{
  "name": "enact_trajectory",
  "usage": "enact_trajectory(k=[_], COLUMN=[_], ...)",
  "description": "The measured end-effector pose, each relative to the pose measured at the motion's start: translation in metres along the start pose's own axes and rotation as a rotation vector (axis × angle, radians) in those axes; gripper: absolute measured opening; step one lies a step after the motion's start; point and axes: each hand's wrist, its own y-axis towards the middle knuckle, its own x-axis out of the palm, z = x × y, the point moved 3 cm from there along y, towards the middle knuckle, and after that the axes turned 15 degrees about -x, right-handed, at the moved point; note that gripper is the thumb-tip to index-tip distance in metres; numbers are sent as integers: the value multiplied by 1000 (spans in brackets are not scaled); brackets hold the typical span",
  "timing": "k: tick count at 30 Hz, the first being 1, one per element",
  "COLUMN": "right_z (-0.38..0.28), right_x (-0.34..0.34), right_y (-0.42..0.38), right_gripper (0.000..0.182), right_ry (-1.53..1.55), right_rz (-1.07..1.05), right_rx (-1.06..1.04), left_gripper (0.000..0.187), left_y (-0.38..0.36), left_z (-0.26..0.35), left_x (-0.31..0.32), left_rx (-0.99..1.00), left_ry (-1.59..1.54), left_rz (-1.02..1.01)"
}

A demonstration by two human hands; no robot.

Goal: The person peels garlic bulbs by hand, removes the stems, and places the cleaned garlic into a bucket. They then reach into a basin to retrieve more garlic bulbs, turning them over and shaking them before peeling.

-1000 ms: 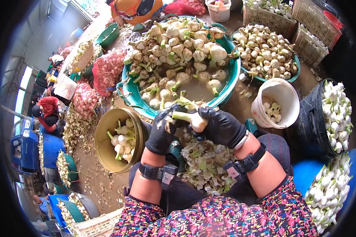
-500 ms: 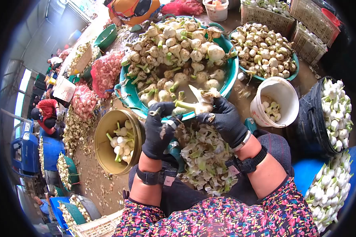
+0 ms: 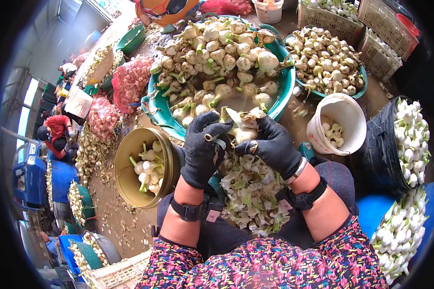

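Observation:
A garlic bulb point(image 3: 243, 131) with loose, peeling skin is held between my gloved hands, over the near rim of a teal basin point(image 3: 288, 98). My right hand point(image 3: 277, 148), in a black glove, is closed on the bulb's right side. On the other side, my left hand point(image 3: 202, 151), also black-gloved, has its fingers curled against the bulb near its stem. A small pale loop shows at its fingers; I cannot make out what it is. Inside the basin, unpeeled garlic bulbs point(image 3: 222, 53) are heaped in murky water. Peeled skins point(image 3: 253, 197) lie piled below my hands.
A tan bucket point(image 3: 125, 192) with peeled garlic stands left. Right are a white bucket point(image 3: 316, 135) holding some cloves, a black tub point(image 3: 378, 159) of white bulbs and another basin point(image 3: 364, 82) of garlic. Red net sacks point(image 3: 130, 84) and a person in red point(image 3: 60, 132) are farther left.
My left hand has moved right and up against the garlic bulb, covering the stem that pointed left. The right hand stays on the bulb. The view has shifted slightly.

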Motion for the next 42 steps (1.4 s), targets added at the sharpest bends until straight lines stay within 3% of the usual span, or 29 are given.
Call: enact_trajectory(k=[6,8,11,12,14,16,17,20,22,23,24,25,26,27,29,30,32,33,35,38,39,40,42], right_z=[1,-1,-4,-8,-11,-7,-5,2,-8,-14,-10,1,9,8,14,14,-7,-3,1,2,5,6,-2], right_x=[0,-2,-6,-7,-2,1,2,0,-3,8,19,20,22,22,8,2,-7,-7,-2,0,-5,-7,-8], right_y=[1,3,3,3,-1,-2,-2,-2,-3,-6,-14,-25,-32,-31,-27,-16,-5,-6,-4,-5,-4,-2,-2], right_gripper=[46,44,41,41,38,35,34,28,18,17,22,27,33,33,44,51,57,57,59,62,65,65,65], right_ry=[63,2,45,47,202,199,182,117,-743,-767,-817,-875,-922,-921,-1210,-1163,-815,-816,-325,-152,-281,-281,-641], right_rz=[159,87,169,173,101,68,63,91,-97,-290,-451,-641,-820,-817,-745,-544,-227,-222,-117,-73,-96,-99,-152], right_rx=[148,7,68,65,182,251,267,249,-483,-615,-580,-357,-124,-127,387,88,161,163,-85,7,-89,-90,-379], left_gripper=[29,24,23,29,37,41,36,27,20,18,17,14,11,13,16,19,22,21,21,42,56,56,60], left_y=[-5,-8,-7,-10,-10,-11,-13,-13,-10,-8,-6,-8,1,-3,-7,-9,-10,-11,-10,-10,-6,-5,-6], left_z=[6,-2,-2,2,5,1,0,-10,-11,-13,-13,-13,-6,-5,-2,-4,-5,-4,-1,-1,7,11,13], left_x=[1,6,-3,-5,-8,-2,0,-2,-3,-6,-9,-8,-15,-15,-13,-11,-9,-9,-5,5,3,3,-1], left_rx=[85,-135,-267,-628,-643,-165,-493,-383,-393,-422,-448,-653,-78,-39,-1,-98,-198,-150,-98,-497,-595,-594,-612], left_ry=[121,-215,-473,-805,-1027,-471,-789,-671,-644,-710,-777,-835,-357,-253,-153,-268,-386,-341,-300,-780,-878,-878,-1084], left_rz=[51,-91,-43,-159,-356,-337,-390,-367,-302,-253,-202,-172,-111,-98,-88,-115,-142,-189,-243,-371,-394,-392,-211])
